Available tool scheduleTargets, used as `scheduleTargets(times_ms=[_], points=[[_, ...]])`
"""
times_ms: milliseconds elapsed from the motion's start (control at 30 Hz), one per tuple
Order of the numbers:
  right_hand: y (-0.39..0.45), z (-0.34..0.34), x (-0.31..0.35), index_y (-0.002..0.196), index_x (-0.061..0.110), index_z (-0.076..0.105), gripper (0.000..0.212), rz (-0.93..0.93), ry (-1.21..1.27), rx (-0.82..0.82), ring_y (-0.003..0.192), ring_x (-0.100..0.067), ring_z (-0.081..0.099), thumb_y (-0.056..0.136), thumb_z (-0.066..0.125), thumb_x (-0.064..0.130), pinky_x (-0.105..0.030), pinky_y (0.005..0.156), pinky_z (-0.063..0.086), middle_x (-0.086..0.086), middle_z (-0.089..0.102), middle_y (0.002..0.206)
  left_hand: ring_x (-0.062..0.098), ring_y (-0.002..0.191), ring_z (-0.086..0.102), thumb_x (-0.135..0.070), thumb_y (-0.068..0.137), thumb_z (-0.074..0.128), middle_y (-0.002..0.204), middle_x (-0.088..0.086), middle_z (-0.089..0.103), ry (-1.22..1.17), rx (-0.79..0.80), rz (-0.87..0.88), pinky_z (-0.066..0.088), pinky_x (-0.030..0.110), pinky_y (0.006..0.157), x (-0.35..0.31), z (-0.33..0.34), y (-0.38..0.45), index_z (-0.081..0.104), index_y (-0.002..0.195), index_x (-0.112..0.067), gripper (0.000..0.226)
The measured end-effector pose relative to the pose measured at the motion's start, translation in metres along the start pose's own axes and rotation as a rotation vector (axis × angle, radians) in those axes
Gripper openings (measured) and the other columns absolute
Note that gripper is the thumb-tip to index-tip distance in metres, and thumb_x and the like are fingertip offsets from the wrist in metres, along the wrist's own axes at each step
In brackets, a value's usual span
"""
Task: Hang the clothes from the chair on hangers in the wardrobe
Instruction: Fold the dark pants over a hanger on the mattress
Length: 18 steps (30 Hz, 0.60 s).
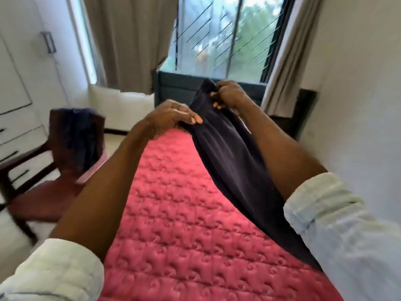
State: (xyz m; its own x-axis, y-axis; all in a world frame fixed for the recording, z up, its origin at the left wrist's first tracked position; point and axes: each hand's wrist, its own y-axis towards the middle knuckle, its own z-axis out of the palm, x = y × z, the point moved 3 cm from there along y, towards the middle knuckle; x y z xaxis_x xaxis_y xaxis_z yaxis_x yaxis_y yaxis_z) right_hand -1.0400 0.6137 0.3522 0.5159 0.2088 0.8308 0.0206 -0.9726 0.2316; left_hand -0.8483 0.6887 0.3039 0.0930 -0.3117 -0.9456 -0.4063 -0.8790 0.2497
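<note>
The left hand point(173, 117) pinches one edge of a dark navy garment point(230, 161), thumb and fingertips pressed together on the soft, finely ribbed cloth; the right hand point(227, 94), a little higher and farther out, has its fingers curled round the bunched top edge of the same garment; between the two hands the fabric is drawn taut, then falls back in long, smooth folds under the right forearm toward the person. Both forearms are bare, with pale, crumpled shirt sleeves point(321, 200) rolled into thick cuffs near the elbows.

Beneath the hands and the hanging cloth lies a red quilted bedspread point(184, 224), glossy, stitched in a puffed pattern of squares and curls; beyond the hands stands a dark, flat headboard point(180, 83). To the left of the left hand is a dark wooden chair point(43, 192) with a smooth reddish seat and angular arms; another dark blue piece of clothing point(80, 131) is draped over its back. Farther left, white panelled wardrobe doors point(13, 88) and drawers with slim dark handles. Past the right hand, beige curtains point(130, 40) hang in soft pleats beside a barred window point(227, 35); the view is blurred.
</note>
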Motion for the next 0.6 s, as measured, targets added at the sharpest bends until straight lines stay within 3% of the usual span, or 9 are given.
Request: scheduleTargets(times_ms=[133,300,367,467,533,600], points=[[-0.006,0.177,-0.098,0.074,0.013,0.056,0.025,0.187,-0.134,0.317,0.037,-0.008,0.055,0.092,0.052,-0.004,-0.022,0.038,0.045,-0.001,0.056,0.046,0.007,0.068,0.064,0.014,0.081,0.060,0.079,-0.003,0.074,0.036,-0.010,-0.357,0.052,0.018,0.059,0.172,-0.047,-0.079,0.075,0.089,-0.006,0.026],[-0.050,0.391,-0.221,0.073,0.017,0.049,0.029,0.350,-0.217,0.610,0.034,-0.006,0.055,0.094,0.053,-0.003,-0.021,0.038,0.046,-0.005,0.056,0.052,-0.004,0.043,0.047,0.012,0.079,0.058,0.048,-0.016,0.060,0.100,-0.134,-0.756,0.037,0.012,0.049,0.372,-0.082,-0.195,0.070,0.107,0.001,0.032],[-0.067,0.470,-0.263,0.077,0.016,0.051,0.023,0.398,-0.252,0.680,0.033,-0.005,0.054,0.094,0.053,0.000,-0.020,0.037,0.044,0.000,0.056,0.045,-0.003,0.049,0.047,0.012,0.078,0.056,0.062,-0.011,0.067,0.135,-0.185,-0.851,0.035,0.011,0.049,0.440,-0.099,-0.232,0.071,0.106,0.005,0.033],[-0.085,0.564,-0.306,0.081,0.017,0.052,0.018,0.390,-0.262,0.697,0.037,-0.008,0.055,0.092,0.053,0.003,-0.019,0.038,0.040,-0.003,0.056,0.053,0.007,0.066,0.056,0.017,0.080,0.051,0.097,0.011,0.070,0.148,-0.304,-0.952,0.042,0.009,0.057,0.526,-0.127,-0.280,0.073,0.103,0.002,0.035],[-0.087,0.617,-0.324,0.082,0.017,0.054,0.014,0.334,-0.269,0.693,0.046,-0.016,0.057,0.091,0.056,0.006,-0.028,0.048,0.046,-0.004,0.057,0.061,0.005,0.062,0.058,0.015,0.080,0.052,0.095,0.006,0.070,0.132,-0.364,-0.987,0.044,0.012,0.054,0.571,-0.147,-0.301,0.075,0.100,-0.005,0.037],[-0.083,0.653,-0.336,0.082,0.016,0.055,0.011,0.317,-0.276,0.688,0.052,-0.023,0.059,0.089,0.059,0.009,-0.040,0.057,0.052,-0.005,0.056,0.065,0.001,0.068,0.059,0.015,0.081,0.052,0.089,-0.002,0.065,0.128,-0.390,-0.998,0.041,0.005,0.059,0.600,-0.162,-0.311,0.075,0.102,-0.003,0.036]])
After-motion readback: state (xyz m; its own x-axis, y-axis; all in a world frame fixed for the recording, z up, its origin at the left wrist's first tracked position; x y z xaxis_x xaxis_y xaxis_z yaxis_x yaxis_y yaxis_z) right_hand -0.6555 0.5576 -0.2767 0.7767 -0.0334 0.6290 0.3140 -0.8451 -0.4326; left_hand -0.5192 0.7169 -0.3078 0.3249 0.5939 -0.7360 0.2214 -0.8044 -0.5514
